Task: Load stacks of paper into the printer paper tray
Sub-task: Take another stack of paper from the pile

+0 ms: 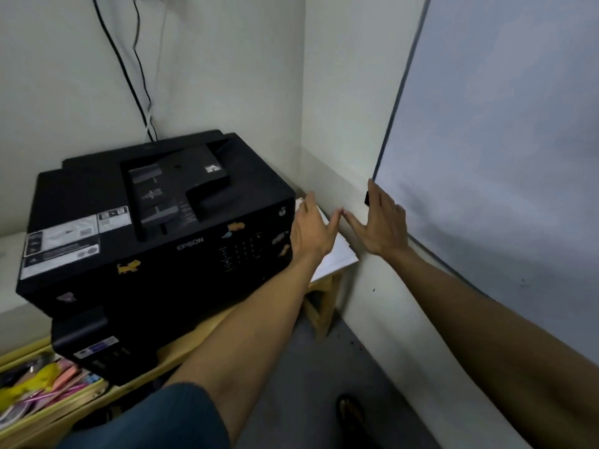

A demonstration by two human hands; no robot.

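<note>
Paper [337,254] lies in a white stack on the wooden table [327,286], squeezed between the right side of the printer [155,228] and the wall [337,124]. Its long axis runs from the near table edge back toward the room's corner, and the near corner of the stack juts a little past the table's edge, pointing toward me and the wall.

My left hand [312,233] hovers over the stack, just beside the printer's right flank, fingers straight and spread, thumb stretched toward the wall; it grips nothing (whether the palm actually touches the sheets I cannot tell). My right hand [381,222] is raised beside it, flat and spread too, back of the hand toward me, fingers pointing up along the wall, thumb reaching left until it nearly meets my left thumb. Both forearms stretch forward from the bottom of the view, the left one crossing in front of the printer's control panel, a dark blue sleeve [168,419] at its base.

Farther out, the black printer sits on the table with small animal stickers [129,265] on its front and white labels [61,247] on its lid. Black cables [129,76] climb the wall behind it. An open drawer [48,390] at lower left holds colourful stationery. A large pale board [502,157] leans against the wall to my right, and a sandalled foot [350,413] shows on the grey floor.
</note>
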